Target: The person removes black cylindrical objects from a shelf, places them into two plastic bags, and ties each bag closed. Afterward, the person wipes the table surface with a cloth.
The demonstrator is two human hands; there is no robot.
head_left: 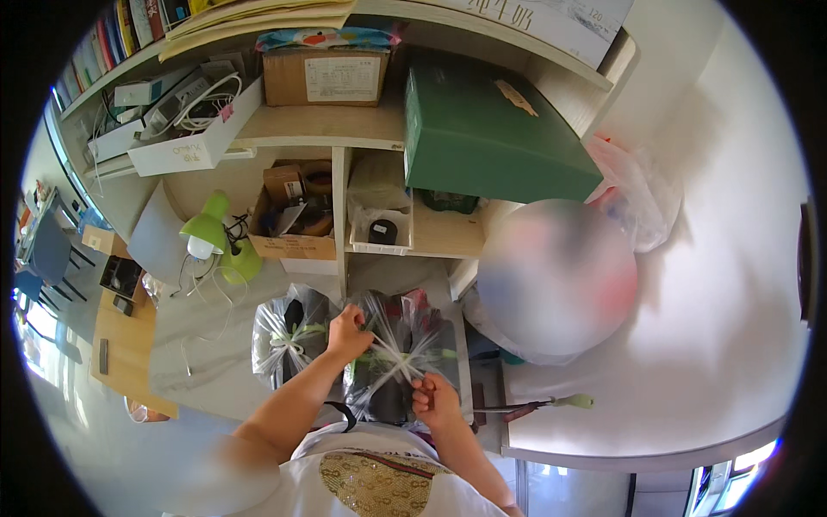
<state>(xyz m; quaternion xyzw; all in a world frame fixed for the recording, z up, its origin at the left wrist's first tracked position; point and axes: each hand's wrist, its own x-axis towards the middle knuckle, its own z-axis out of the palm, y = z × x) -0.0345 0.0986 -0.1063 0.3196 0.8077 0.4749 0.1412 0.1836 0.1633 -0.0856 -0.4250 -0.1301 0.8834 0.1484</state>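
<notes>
Below the shelves (pixel 319 131), a pale table (pixel 207 379) carries a clear bag (pixel 385 400) at lower centre, beside a second tied bag (pixel 269 349). The left hand (pixel 349 334) and right hand (pixel 438 402), fingers curled closed, pinch its gathered plastic on opposite sides, apparently keeping the knot (pixel 402 359) taut.

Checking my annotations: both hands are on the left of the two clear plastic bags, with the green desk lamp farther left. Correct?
Wrong bag: the head view shows the left hand and right hand both on the right clear plastic bag, not the left one. The green desk lamp is left of both bags, as you said.
</notes>
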